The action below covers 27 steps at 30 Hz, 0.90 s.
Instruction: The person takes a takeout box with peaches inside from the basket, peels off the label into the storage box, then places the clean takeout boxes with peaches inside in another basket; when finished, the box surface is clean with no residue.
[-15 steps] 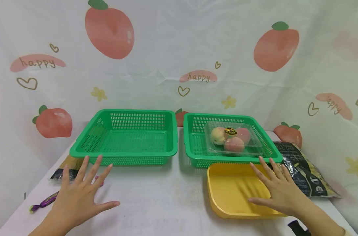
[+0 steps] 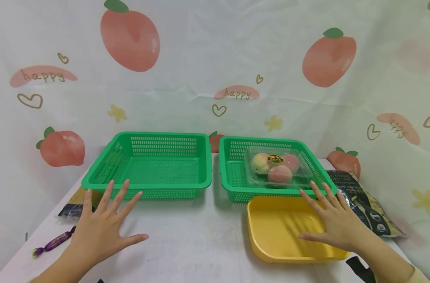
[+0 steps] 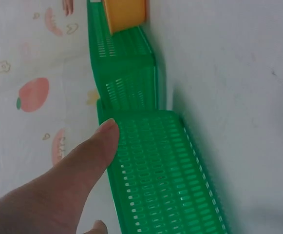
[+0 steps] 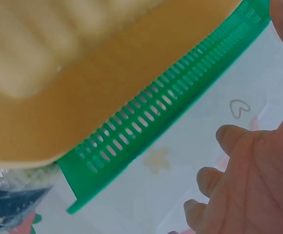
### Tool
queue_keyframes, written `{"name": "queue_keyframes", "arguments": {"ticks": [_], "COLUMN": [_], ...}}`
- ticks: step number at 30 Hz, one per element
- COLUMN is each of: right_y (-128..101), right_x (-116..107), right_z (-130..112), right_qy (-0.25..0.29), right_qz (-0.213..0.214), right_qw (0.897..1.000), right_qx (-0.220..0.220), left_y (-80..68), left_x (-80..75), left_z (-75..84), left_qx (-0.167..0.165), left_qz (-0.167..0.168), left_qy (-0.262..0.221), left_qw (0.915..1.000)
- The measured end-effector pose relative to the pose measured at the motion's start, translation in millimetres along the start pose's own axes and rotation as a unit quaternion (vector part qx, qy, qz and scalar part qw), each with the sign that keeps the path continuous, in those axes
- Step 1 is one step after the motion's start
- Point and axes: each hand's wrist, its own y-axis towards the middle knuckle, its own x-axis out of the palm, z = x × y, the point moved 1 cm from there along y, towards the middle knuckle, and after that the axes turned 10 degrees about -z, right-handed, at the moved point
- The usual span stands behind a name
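Note:
Both hands hover with fingers spread, holding nothing. My left hand (image 2: 103,228) is in front of the left green basket (image 2: 147,186), its fingertips overlapping the front rim in the head view. Beside it lies a purple-wrapped candy (image 2: 57,241), and a clear-and-black package (image 2: 74,204) is partly hidden behind the fingers. My right hand (image 2: 336,222) is over the yellow basin (image 2: 271,228), casting finger shadows inside it. Behind the basin, the right green basket (image 2: 232,171) holds a clear plastic box (image 2: 299,177) of peaches (image 2: 280,174). In the right wrist view, the palm (image 4: 258,185) shows relaxed fingers.
A black printed bag (image 2: 367,208) lies at the right edge of the table, beside the right basket. A black object (image 2: 360,269) shows by the right forearm. A white cloth (image 2: 186,47) with printed peaches hangs behind the white table (image 2: 186,251).
My left hand has shifted slightly right, now covering a small pink item that showed between its fingers. The right hand stays almost still over the basin. The head view has shifted slightly.

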Motion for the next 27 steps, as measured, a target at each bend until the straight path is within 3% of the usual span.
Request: {"name": "queue_keyframes", "arguments": {"ticks": [8, 16, 23, 27], "right_y": [11, 30, 53, 68], "right_x": [-14, -23, -34, -40], "right_z": [12, 26, 39, 45], "right_qy": [0.004, 0.017, 0.051, 0.083], "right_qz": [-0.020, -0.031, -0.026, -0.039], "right_qw": [1.000, 0.998, 0.997, 0.993], "right_qx": [0.022, 0.046, 0.055, 0.071], "left_y": [19.3, 39.9, 58.0, 67.4], "left_x": [-1.0, -9.7, -9.5, -12.4], "left_z": [4.3, 7.9, 11.7, 16.4], "left_qx": [0.034, 0.037, 0.048, 0.044], "left_qz": [0.030, -0.002, 0.024, 0.013], "left_qy": [-0.023, -0.005, -0.009, -0.005], "left_qw": [0.9987, 0.9993, 0.9986, 0.9989]}}
